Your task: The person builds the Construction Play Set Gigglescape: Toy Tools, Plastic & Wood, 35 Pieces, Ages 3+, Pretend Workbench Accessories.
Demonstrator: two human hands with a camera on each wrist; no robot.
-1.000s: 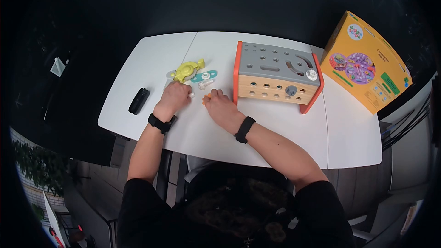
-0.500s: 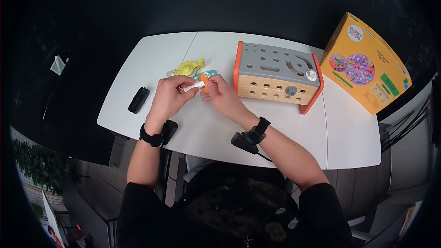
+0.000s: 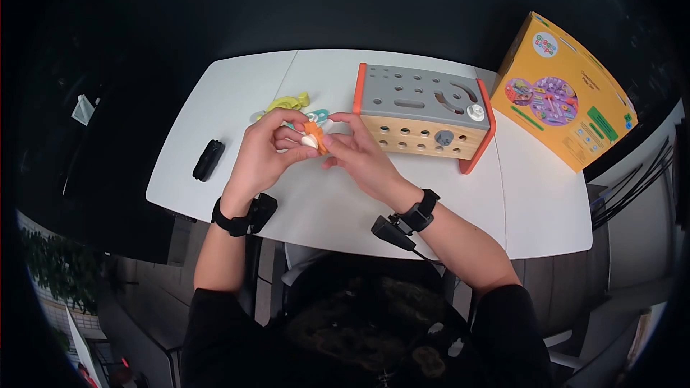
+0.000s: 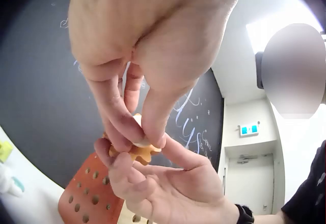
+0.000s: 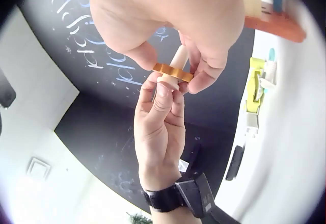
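An orange toy gear [image 3: 314, 131] is held up over the table, with a white toy bolt [image 5: 179, 58] through its middle. My left hand [image 3: 262, 147] pinches the bolt by its head, thumb and fingertips right beside the gear. From the other side, my right hand [image 3: 363, 158] grips the gear's toothed rim between thumb and fingers. In the right wrist view the bolt's shank sticks out past the gear toward the right palm. Just beyond the hands lie a lime-green toy piece [image 3: 290, 102] and a teal strip [image 3: 320, 113], both partly covered by the fingers.
To the right stands a toy workbench [image 3: 424, 104] with a grey holed top, red-orange ends and a white bolt head [image 3: 475, 113] in one corner. Behind it, a yellow carton [image 3: 568, 93] leans at the table's right. A black case [image 3: 208, 160] lies at the left.
Both hands have risen from the table, the left bringing the white bolt and the right the orange gear. The bolt now passes through the gear, and its head has turned toward the head camera.
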